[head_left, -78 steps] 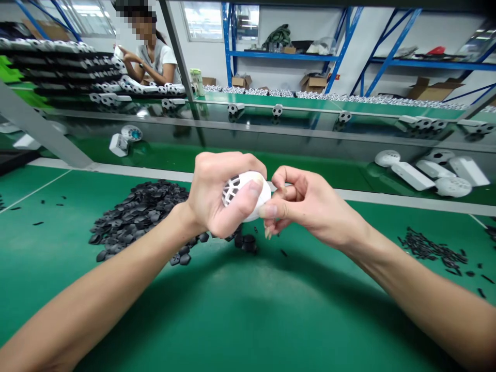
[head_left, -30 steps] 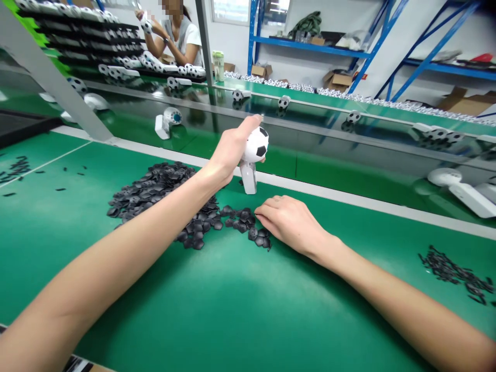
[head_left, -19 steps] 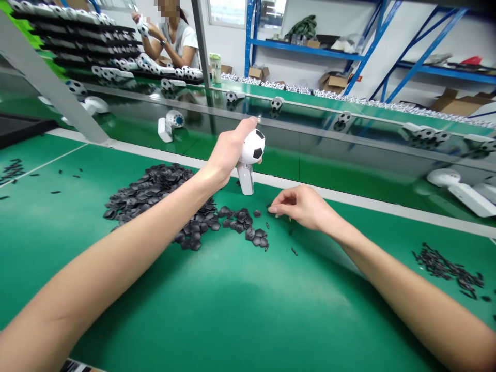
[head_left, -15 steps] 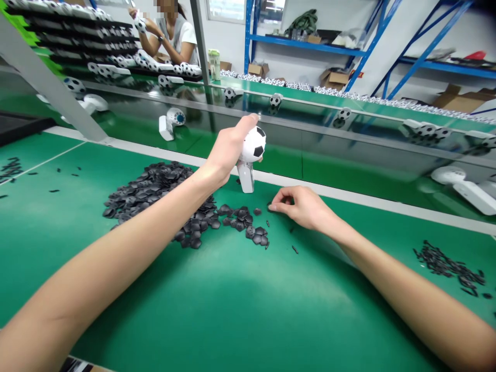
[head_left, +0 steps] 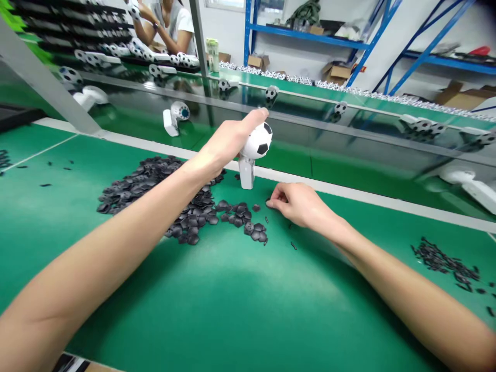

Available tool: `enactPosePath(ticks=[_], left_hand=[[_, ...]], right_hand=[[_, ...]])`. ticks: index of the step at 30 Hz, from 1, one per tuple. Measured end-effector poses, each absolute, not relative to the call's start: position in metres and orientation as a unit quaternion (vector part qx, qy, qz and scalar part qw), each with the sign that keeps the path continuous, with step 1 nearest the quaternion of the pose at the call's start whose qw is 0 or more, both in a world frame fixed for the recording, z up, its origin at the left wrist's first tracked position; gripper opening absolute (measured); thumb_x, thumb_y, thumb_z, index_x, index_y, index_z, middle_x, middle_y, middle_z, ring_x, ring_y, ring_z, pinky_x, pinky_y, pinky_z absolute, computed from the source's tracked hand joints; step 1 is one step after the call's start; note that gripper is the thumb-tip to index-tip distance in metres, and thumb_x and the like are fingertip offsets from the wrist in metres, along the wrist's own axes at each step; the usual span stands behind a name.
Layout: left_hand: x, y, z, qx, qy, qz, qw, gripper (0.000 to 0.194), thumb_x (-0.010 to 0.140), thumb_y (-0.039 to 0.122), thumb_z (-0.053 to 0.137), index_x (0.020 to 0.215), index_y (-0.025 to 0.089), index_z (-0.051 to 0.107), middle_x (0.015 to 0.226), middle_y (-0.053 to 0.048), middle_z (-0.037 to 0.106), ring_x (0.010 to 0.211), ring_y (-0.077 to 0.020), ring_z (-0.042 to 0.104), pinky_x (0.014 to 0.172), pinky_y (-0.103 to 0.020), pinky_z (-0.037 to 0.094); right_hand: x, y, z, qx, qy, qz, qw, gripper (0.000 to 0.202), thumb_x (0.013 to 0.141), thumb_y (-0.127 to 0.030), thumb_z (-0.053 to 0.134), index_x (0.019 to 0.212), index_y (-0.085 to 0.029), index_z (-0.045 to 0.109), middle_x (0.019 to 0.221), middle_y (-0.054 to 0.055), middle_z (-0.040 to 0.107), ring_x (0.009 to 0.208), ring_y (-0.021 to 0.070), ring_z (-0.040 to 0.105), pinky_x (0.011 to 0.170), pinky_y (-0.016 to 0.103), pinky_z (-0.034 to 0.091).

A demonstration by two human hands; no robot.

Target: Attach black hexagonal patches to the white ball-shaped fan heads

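Observation:
My left hand [head_left: 236,137] is wrapped round a white soccer-ball piece [head_left: 259,141] with black patches and a white handle pointing down, held above the green table [head_left: 240,299]. My right hand [head_left: 296,202] rests low over the table to its right, thumb and fingertips pinched on a small black piece [head_left: 268,201], which is mostly hidden. Beneath my left forearm spreads a big pile of black pentagon pieces [head_left: 135,183]. A small cluster of the same pieces [head_left: 238,213] lies between the pile and my right hand.
Thin black bits [head_left: 442,258] are heaped at the right. Beyond the table's white edge [head_left: 349,198], a belt [head_left: 217,139] carries more ball pieces. A grey post [head_left: 46,77] slants at the left. Across the belt sits a person [head_left: 170,28] beside stacked trays [head_left: 77,31].
The view has shifted slightly. My left hand has moved a little to the right with the ball piece, which has tilted slightly. My right hand stays nearly in place, still pinched.

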State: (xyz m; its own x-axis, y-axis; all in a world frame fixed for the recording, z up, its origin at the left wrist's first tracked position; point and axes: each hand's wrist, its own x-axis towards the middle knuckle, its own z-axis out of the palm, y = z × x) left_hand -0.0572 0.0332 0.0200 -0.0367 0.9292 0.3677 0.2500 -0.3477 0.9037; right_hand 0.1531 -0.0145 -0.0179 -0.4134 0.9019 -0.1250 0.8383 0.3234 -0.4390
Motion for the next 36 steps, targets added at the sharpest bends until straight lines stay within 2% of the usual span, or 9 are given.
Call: enactPosePath(ticks=[5, 10, 13, 16, 20, 22, 29, 32, 36], left_hand=[[-0.058, 0.014, 0.042, 0.635, 0.531, 0.463, 0.317, 0.057, 0.090, 0.069, 0.075, 0.064, 0.019, 0.066, 0.054, -0.003, 0.056, 0.063, -0.0241, 0.065, 0.067, -0.033, 0.052], [-0.066, 0.009, 0.056, 0.613, 0.561, 0.367, 0.418, 0.062, 0.081, 0.076, 0.078, 0.061, 0.018, 0.073, 0.045, -0.006, 0.058, 0.043, -0.0205, 0.058, 0.046, -0.028, 0.045], [-0.073, 0.007, 0.067, 0.603, 0.583, 0.266, 0.475, 0.075, 0.077, 0.090, 0.071, 0.063, 0.016, 0.078, 0.056, -0.017, 0.072, 0.046, -0.0270, 0.068, 0.043, -0.031, 0.053], [-0.075, 0.005, 0.071, 0.596, 0.564, 0.229, 0.523, 0.079, 0.072, 0.093, 0.073, 0.079, 0.015, 0.084, 0.078, -0.023, 0.082, 0.063, -0.0336, 0.080, 0.054, -0.035, 0.065], [-0.066, 0.004, 0.061, 0.603, 0.536, 0.245, 0.537, 0.077, 0.066, 0.082, 0.088, 0.110, 0.019, 0.084, 0.094, -0.019, 0.086, 0.081, -0.0346, 0.085, 0.064, -0.034, 0.069], [-0.060, 0.004, 0.052, 0.606, 0.539, 0.254, 0.526, 0.073, 0.067, 0.075, 0.092, 0.114, 0.020, 0.081, 0.098, -0.017, 0.086, 0.086, -0.0349, 0.085, 0.065, -0.035, 0.070], [-0.050, 0.003, 0.036, 0.497, 0.420, 0.340, 0.679, 0.051, 0.083, 0.047, 0.092, 0.125, 0.023, 0.078, 0.115, -0.012, 0.084, 0.094, -0.0282, 0.083, 0.084, -0.041, 0.072], [-0.038, 0.000, 0.032, 0.395, 0.364, 0.405, 0.740, 0.028, 0.091, 0.030, 0.079, 0.116, 0.018, 0.079, 0.109, -0.011, 0.083, 0.094, -0.0266, 0.082, 0.088, -0.043, 0.072], [-0.022, -0.005, 0.023, 0.338, 0.383, 0.448, 0.734, 0.016, 0.100, 0.028, 0.068, 0.098, 0.014, 0.077, 0.093, -0.009, 0.076, 0.078, -0.0204, 0.075, 0.066, -0.033, 0.069]], right_hand=[[0.151, -0.022, -0.017, -0.506, -0.836, 0.192, 0.089, 0.008, 0.099, -0.019, 0.077, 0.092, -0.017, 0.075, 0.089, 0.009, 0.081, 0.084, 0.0259, 0.071, 0.069, 0.033, 0.038], [0.156, -0.018, -0.014, -0.478, -0.844, 0.209, 0.127, 0.014, 0.098, -0.016, 0.078, 0.085, -0.018, 0.073, 0.080, 0.004, 0.079, 0.075, 0.0201, 0.071, 0.067, 0.031, 0.042], [0.164, -0.009, -0.002, -0.492, -0.782, 0.293, 0.247, 0.017, 0.099, -0.024, 0.078, 0.085, -0.018, 0.072, 0.071, 0.001, 0.075, 0.064, 0.0159, 0.070, 0.065, 0.028, 0.050], [0.173, -0.005, 0.016, -0.458, -0.665, 0.425, 0.410, 0.028, 0.089, -0.039, 0.087, 0.082, -0.017, 0.072, 0.070, 0.002, 0.075, 0.060, 0.0148, 0.069, 0.058, 0.026, 0.055], [0.176, -0.010, 0.031, -0.392, -0.601, 0.497, 0.488, 0.049, 0.069, -0.056, 0.100, 0.081, -0.017, 0.073, 0.073, 0.002, 0.075, 0.065, 0.0140, 0.071, 0.058, 0.024, 0.059], [0.173, -0.013, 0.029, -0.382, -0.588, 0.525, 0.483, 0.054, 0.065, -0.061, 0.101, 0.080, -0.018, 0.072, 0.075, 0.002, 0.075, 0.071, 0.0157, 0.074, 0.060, 0.024, 0.061], [0.169, -0.006, 0.008, -0.369, -0.546, 0.596, 0.459, 0.046, 0.075, -0.055, 0.097, 0.084, -0.019, 0.070, 0.088, 0.004, 0.078, 0.094, 0.0197, 0.078, 0.076, 0.029, 0.066], [0.171, -0.005, 0.007, -0.355, -0.555, 0.598, 0.457, 0.045, 0.075, -0.054, 0.097, 0.084, -0.020, 0.069, 0.086, 0.003, 0.078, 0.091, 0.0185, 0.078, 0.079, 0.030, 0.065], [0.171, -0.007, 0.009, -0.349, -0.567, 0.591, 0.457, 0.047, 0.073, -0.054, 0.098, 0.083, -0.019, 0.068, 0.085, 0.002, 0.076, 0.084, 0.0169, 0.075, 0.079, 0.031, 0.064]])
